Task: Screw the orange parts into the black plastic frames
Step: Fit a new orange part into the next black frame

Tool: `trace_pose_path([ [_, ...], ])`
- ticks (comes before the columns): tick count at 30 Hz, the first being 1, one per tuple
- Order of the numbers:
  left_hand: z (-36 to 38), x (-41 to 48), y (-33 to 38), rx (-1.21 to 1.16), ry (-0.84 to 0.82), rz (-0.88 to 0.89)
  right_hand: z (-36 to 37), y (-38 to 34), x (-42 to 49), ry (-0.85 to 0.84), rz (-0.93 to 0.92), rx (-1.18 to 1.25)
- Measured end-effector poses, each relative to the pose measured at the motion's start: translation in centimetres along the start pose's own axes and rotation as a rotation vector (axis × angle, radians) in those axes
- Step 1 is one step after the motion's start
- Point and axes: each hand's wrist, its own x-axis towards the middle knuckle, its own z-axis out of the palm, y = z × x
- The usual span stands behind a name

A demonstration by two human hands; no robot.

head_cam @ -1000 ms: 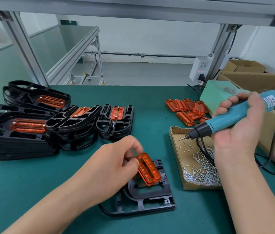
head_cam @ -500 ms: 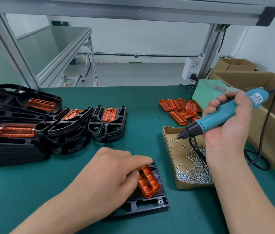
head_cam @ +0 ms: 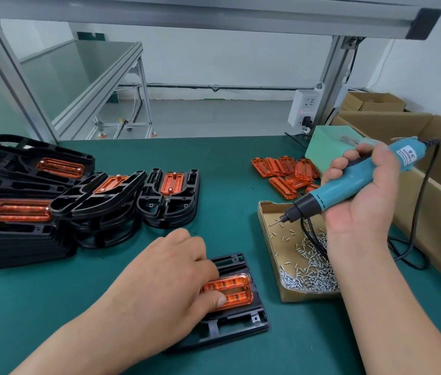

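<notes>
Okay, orange part (head_cam: 237, 289) looks light, slick: your left hand (head_cam: 165, 277) pinches its edges on the frame (head_cam: 241, 324); right hand (head_cam: 362, 207) grips screwdriver (head_cam: 330, 194).

Open green mat (head_cam: 227, 185) runs between the stacked black frames (head_cam: 24, 239) on the left and the screw box (head_cam: 308, 296) and orange pile (head_cam: 284, 169) on the right

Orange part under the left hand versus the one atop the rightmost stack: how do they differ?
The near part lies crosswise; the stack part points away from camera. The stack part shows screws at both ends; the near part's visible end shows none. The left hand holds the near part; nothing touches the stack part. Both are translucent orange, on black frames.
</notes>
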Motion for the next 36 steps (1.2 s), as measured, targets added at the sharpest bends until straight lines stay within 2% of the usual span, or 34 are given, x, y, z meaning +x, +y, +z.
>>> trace_pose_path([
  [3, 0.1, -0.2, 0.2, -0.05, 0.037, 0.012, 0.0, 0.0, 0.0, -0.01, -0.001, 0.009],
  [7, 0.9, -0.2, 0.0, -0.147, -0.016, 0.04, -0.1, -0.1, 0.1, -0.011, -0.004, 0.004],
  [13, 1.5, 0.7, 0.2, -0.217, -0.025, -0.018, -0.2, -0.1, 0.3, 0.0, -0.012, 0.001],
  [22, 0.7, 1.0, -0.5, -0.148, -0.082, -0.006, -0.4, -1.2, 0.8, 0.042, -0.04, 0.069],
  [24, 0.4, 1.0, -0.4, -0.173, -0.059, 0.005, -0.5, -1.3, 0.9, 0.051, -0.048, 0.074],
  [27, -0.5, 1.7, 1.0, -0.222, 0.091, 0.027, -0.7, -1.5, 1.0, 0.058, -0.052, 0.08],
  [30, -1.0, 4.1, 3.4, -0.159, 0.14, 0.15, -0.9, -1.6, 1.2, 0.075, -0.06, 0.09],
  [36, 0.1, 9.7, 8.5, 0.189, 0.022, 0.317, -1.2, -1.7, 1.6, 0.103, -0.072, 0.118],
])
